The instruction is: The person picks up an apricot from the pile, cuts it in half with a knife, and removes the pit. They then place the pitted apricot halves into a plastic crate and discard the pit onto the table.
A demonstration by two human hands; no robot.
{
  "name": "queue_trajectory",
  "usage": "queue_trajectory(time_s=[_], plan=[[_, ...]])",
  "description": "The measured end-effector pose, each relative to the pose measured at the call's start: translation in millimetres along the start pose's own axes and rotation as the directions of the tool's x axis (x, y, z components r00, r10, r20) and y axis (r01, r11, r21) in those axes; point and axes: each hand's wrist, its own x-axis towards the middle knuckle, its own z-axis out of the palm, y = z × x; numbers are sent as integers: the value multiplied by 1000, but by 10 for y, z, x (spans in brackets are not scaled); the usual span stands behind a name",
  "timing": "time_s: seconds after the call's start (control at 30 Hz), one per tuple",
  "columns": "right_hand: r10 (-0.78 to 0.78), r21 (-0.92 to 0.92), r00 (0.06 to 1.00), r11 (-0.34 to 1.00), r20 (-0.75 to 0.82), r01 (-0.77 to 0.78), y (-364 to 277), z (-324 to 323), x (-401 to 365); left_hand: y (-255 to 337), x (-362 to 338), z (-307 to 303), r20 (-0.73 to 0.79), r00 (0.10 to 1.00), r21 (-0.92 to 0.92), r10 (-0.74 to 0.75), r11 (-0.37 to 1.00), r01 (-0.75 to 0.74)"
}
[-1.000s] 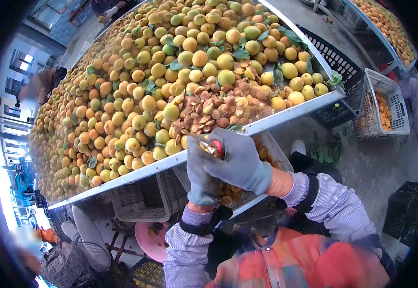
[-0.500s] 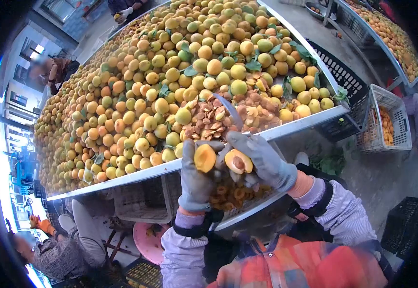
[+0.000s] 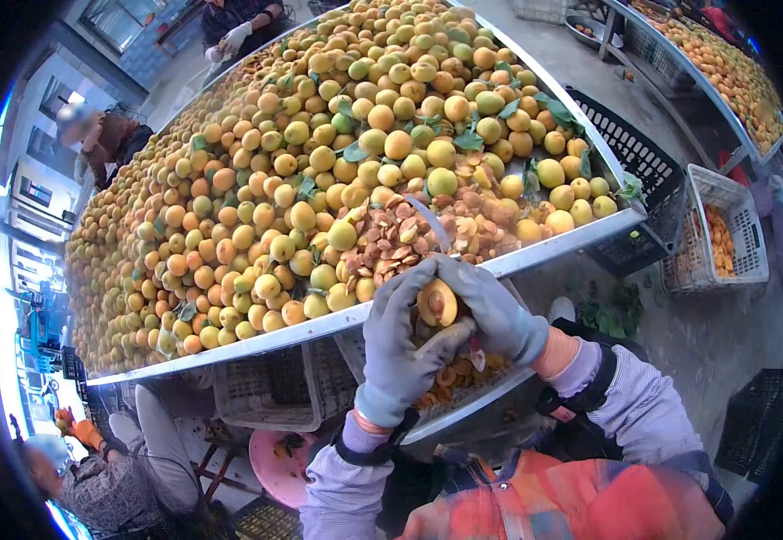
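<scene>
My two gloved hands meet just in front of the table's metal edge. My left hand curls around an apricot half, its cut face up and a brown pit in the middle. From the other side, my right hand presses its fingers close to the same half. A curved knife juts up from my right hand, blade toward the pile; its grip is mostly hidden by the glove. Beyond the blade lies a heap of brown pits. Below my hands, cut apricot halves fill a container.
Whole apricots cover the big table. Crates stand beneath it, including a grey crate, near a pink basin. At right are a black crate and a white crate. Other people sit or stand around the table.
My hands have come together, the left moving right toward the right. Two separate apricot halves showed before, one per hand; now one half with a pit shows between them.
</scene>
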Motion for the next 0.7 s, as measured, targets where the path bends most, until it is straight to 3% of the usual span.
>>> queue_trajectory(time_s=[0.07,0.13,0.2,0.23,0.3,0.37,0.43,0.47,0.5,0.53,0.57,0.63,0.7], plan=[[-19,-20,1000,1000,-5,19,-27,-9,40,-36,-20,7,-12,1000,-40,-9,999,9],[135,253,991,958,19,-135,-156,-51,114,-110,-67,39,-23,999,-84,-26,996,24],[204,380,977,901,57,-210,-287,-86,175,-184,-103,70,-43,998,-167,-56,985,48],[434,441,892,781,125,-442,-352,-106,203,-167,-111,61,-50,997,-167,-57,985,48],[626,476,751,606,208,-637,-369,-69,235,-97,-108,36,-45,989,-161,-138,978,129],[733,713,659,371,168,-595,-307,10,242,-163,-119,30,-36,986,-202,-165,967,154],[751,704,643,376,149,-603,-410,-105,325,-117,-94,14,-21,982,-242,-189,954,179],[770,695,625,380,129,-611,-452,-171,374,5,-55,-9,15,953,-520,-304,811,267],[770,693,625,382,127,-612,-446,-226,395,80,-33,-17,86,914,-746,-397,582,324],[766,743,638,379,82,-551,-427,-294,404,79,-45,-59,138,885,-763,-444,522,381],[762,789,646,376,34,-486,-412,-360,423,31,-58,-73,141,885,-765,-443,519,381],[792,796,610,345,38,-498,-401,-461,497,-97,-70,-56,203,931,-624,-305,692,363],[773,952,634,195,-1,-237,-423,-525,562,-105,-78,3,214,947,-599,-238,734,320]])
